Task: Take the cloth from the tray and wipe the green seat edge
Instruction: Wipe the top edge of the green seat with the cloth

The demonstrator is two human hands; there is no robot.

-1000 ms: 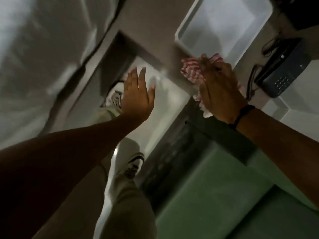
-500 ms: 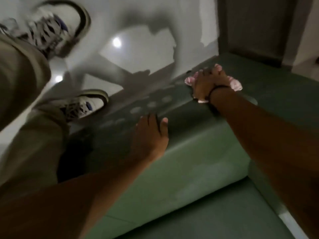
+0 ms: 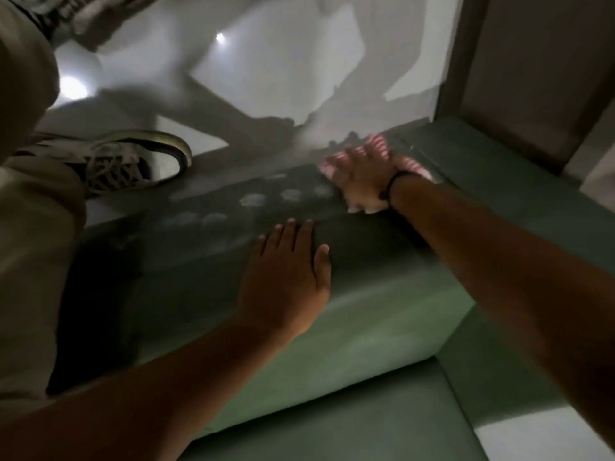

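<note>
The green seat (image 3: pixel 382 324) fills the lower right, its rounded front edge running from lower left up to the right. My right hand (image 3: pixel 361 174) presses the red-and-white striped cloth (image 3: pixel 414 166) onto that edge near its far end; the hand is blurred and covers most of the cloth. My left hand (image 3: pixel 288 277) lies flat on the seat edge nearer to me, fingers spread, holding nothing. The tray is not in view.
My shoe (image 3: pixel 129 159) and trouser leg (image 3: pixel 30 247) stand on the pale glossy floor (image 3: pixel 266 68) at the left. A grey-brown panel (image 3: pixel 532 68) rises at the top right behind the seat's far end.
The view swung from the tray and counter down to the seat. My right hand carried the cloth onto the seat edge and keeps sliding it; my left hand settled flat on the seat.
</note>
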